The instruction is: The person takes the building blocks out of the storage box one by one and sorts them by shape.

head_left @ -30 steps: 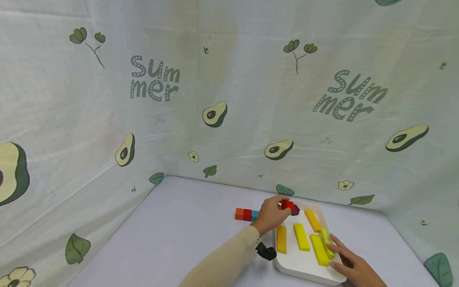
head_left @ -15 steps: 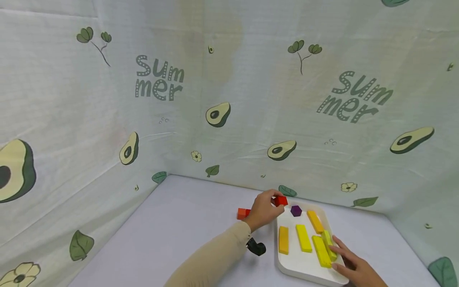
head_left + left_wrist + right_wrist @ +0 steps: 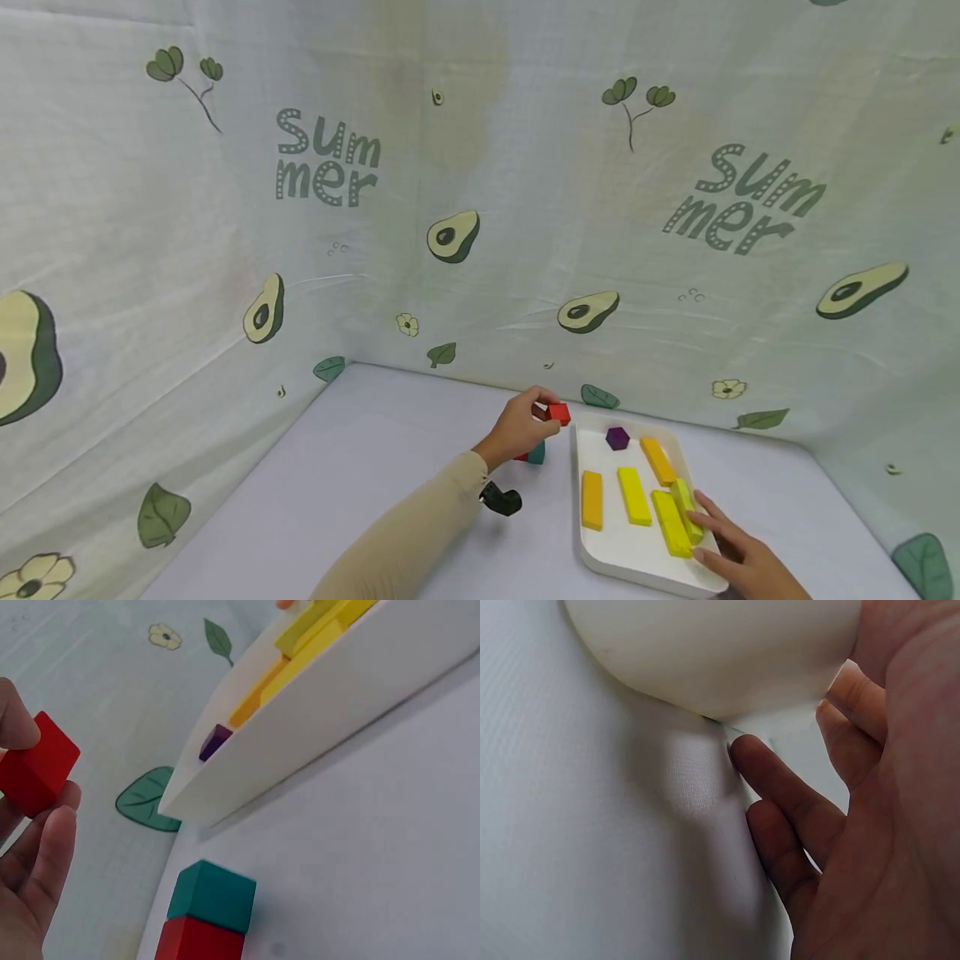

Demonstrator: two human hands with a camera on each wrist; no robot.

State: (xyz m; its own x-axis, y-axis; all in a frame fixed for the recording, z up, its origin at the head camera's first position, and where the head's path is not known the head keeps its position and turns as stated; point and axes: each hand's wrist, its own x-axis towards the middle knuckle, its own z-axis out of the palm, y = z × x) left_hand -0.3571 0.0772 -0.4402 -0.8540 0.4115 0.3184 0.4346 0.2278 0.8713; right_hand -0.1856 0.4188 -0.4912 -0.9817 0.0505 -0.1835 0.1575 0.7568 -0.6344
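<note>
My left hand pinches a red cube between thumb and fingers, raised just left of the white tray. In the left wrist view the red cube sits at the fingertips. Under that hand, a teal block and another red block stand side by side on the table, partly covered by the hand in the head view. My right hand grips the tray's right side, its upper fingers over the rim beside a yellow bar. Other fingers stay outside, below the tray wall.
Inside the tray lie a purple hexagonal block at the far end, orange bars and yellow bars. A patterned cloth wall closes off the back and sides of the white table.
My left hand has carried the red cube leftward, from over the tray beside the purple block to outside its far left corner. The right hand has stayed on the tray.
</note>
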